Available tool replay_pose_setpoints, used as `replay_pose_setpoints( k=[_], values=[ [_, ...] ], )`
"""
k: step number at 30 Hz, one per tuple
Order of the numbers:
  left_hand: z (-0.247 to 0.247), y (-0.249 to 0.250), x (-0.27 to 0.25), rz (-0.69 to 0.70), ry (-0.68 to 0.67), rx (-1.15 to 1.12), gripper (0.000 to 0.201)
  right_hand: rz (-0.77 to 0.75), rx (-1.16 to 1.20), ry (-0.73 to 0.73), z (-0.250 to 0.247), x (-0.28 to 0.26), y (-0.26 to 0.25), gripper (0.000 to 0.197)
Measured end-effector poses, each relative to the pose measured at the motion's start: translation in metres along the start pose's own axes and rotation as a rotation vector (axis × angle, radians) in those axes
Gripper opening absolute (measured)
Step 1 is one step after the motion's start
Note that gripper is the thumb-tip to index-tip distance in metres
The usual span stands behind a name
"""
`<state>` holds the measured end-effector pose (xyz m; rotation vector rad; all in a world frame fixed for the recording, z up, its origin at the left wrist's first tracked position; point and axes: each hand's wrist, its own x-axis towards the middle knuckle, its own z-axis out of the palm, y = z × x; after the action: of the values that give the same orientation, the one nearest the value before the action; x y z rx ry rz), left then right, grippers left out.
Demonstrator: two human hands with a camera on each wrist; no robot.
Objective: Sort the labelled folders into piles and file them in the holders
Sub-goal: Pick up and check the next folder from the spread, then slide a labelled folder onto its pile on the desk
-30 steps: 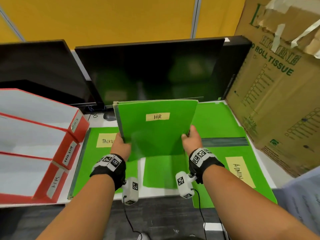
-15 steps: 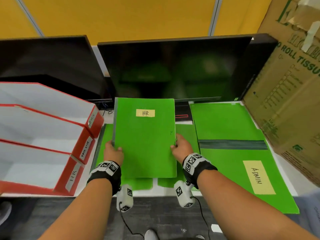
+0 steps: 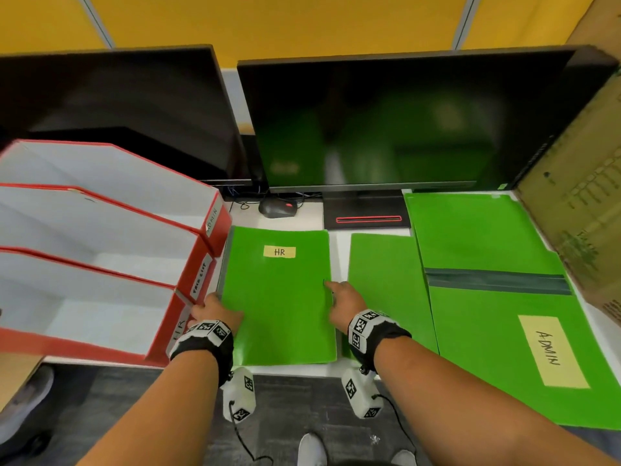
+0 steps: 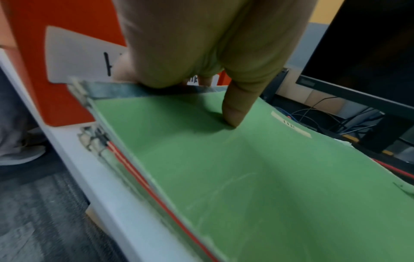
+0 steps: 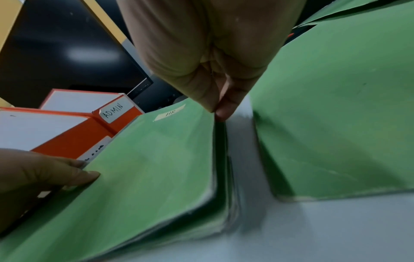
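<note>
An office desk: two dark monitors (image 3: 403, 122), a mouse (image 3: 277, 208), labelled file holders (image 3: 201, 260).

White desk (image 3: 339, 250) bears green folders (image 3: 386, 284), red holders (image 3: 198, 264)

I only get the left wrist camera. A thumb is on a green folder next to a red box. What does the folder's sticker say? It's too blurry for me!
Observer: In the head view the sticker says HR, so it is the HR folder.
Operator: Where's the other hand?
Observer: The right hand pinches that folder's right edge between thumb and finger.
Operator: Are there more folders?
Observer: Yes. An unlabelled green folder lies just to the right, and the ADMIN folder lies beyond it, beside a cardboard box.
</note>
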<state>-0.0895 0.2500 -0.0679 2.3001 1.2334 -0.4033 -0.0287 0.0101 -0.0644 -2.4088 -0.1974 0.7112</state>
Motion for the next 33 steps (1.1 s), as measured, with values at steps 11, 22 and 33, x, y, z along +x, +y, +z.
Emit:
replay_pose_setpoints(
  k=[11, 22, 33],
  values=[
    [0.005, -0.004, 0.01, 0.075, 0.005, 0.014, 0.078, 0.008, -0.124, -0.056, 0.011, 0.002, -0.004, 0.07],
    [0.017, 0.058, -0.023, 0.358, 0.042, 0.005, 0.065, 0.088, 0.012, 0.149, -0.027, -0.006, 0.023, 0.05],
    [0.079, 0.14, -0.089, 0.551, -0.189, -0.112, 0.046, 0.281, -0.013, 0.303, -0.1, -0.04, 0.117, 0.051]
  ],
)
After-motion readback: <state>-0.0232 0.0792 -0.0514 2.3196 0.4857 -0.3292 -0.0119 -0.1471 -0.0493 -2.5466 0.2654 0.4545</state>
